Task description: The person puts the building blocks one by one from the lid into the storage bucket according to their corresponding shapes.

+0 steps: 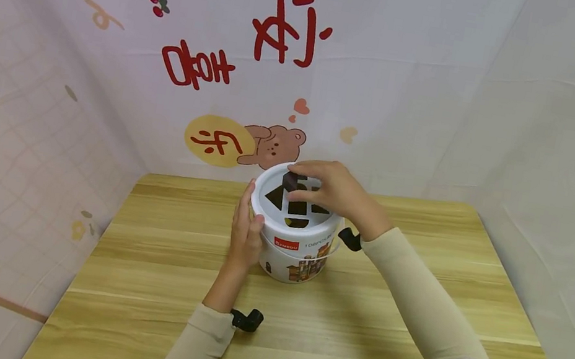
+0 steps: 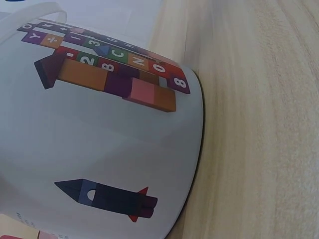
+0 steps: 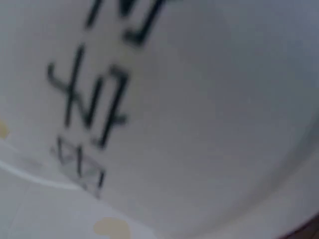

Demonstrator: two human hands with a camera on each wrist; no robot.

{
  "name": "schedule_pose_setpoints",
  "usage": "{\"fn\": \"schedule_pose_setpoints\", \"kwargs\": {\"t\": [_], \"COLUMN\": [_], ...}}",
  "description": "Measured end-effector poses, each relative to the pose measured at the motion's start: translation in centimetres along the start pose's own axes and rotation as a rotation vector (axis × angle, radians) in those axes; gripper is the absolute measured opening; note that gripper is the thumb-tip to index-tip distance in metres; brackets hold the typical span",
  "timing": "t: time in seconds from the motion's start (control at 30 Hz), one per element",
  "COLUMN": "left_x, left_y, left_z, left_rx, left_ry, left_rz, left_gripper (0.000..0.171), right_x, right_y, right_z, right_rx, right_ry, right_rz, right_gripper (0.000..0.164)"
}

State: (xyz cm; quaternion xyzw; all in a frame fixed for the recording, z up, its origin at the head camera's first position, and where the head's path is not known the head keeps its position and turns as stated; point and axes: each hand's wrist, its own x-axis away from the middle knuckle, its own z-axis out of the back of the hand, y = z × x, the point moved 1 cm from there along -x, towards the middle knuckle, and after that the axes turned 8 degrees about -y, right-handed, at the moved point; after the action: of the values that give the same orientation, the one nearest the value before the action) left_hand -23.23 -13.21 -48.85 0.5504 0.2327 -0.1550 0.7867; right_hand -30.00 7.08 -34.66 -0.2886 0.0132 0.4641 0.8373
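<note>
A white bucket (image 1: pixel 287 270) stands on the table, its lid (image 1: pixel 261 193) pierced with several shaped holes. My left hand (image 1: pixel 246 232) rests against the bucket's left side, fingers fairly straight along the wall and thumb near the rim. Over the lid, my right hand (image 1: pixel 333 190) pinches a small dark block (image 1: pixel 290 181) between its fingers and thumb. The block is right at the holes; whether it touches the lid I cannot tell. In the left wrist view the bucket wall (image 2: pixel 109 144) shows printed block pictures. The right wrist view shows a blurred white wall (image 3: pixel 209 109) with black lettering.
The bucket's thin white handle (image 1: pixel 303 258) hangs down across its front. Beneath lies a wooden table (image 1: pixel 167 261), with a printed white wall cloth (image 1: pixel 402 97) behind its back edge. Both wrists wear a small black camera (image 1: pixel 248 321).
</note>
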Motion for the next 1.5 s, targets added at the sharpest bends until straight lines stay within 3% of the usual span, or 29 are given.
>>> {"fn": "schedule_pose_setpoints", "kwargs": {"t": [0.43, 0.83, 1.0, 1.2, 1.37, 1.5], "left_x": [0.1, 0.0, -0.1, -0.7, -1.3, -1.6], "left_y": [0.3, 0.6, 0.7, 1.2, 1.2, 1.1], "left_z": [-0.2, -0.5, -0.1, 1.8, 3.1, 3.4], "left_rx": [-0.004, -0.013, -0.066, -0.166, -0.194, -0.201], "left_ry": [-0.006, -0.007, -0.025, -0.073, -0.116, -0.131], "left_rz": [0.001, 0.008, -0.001, -0.026, -0.069, -0.097], "left_gripper": [0.075, 0.076, 0.076, 0.078, 0.092, 0.102], "right_x": [-1.1, -0.5, 1.4, 5.4, 8.1, 9.3], "right_y": [-1.3, -0.4, 0.0, 2.1, 4.4, 5.5], "right_z": [-1.4, -2.6, -1.4, 0.3, -0.8, -2.3], "right_rx": [0.066, 0.154, 0.074, -0.008, -0.086, -0.151], "right_ry": [-0.085, -0.145, -0.075, 0.045, 0.053, 0.093], "right_rz": [-0.041, -0.049, -0.074, -0.184, -0.281, -0.266], "right_gripper": [0.063, 0.072, 0.075, 0.078, 0.093, 0.093]}}
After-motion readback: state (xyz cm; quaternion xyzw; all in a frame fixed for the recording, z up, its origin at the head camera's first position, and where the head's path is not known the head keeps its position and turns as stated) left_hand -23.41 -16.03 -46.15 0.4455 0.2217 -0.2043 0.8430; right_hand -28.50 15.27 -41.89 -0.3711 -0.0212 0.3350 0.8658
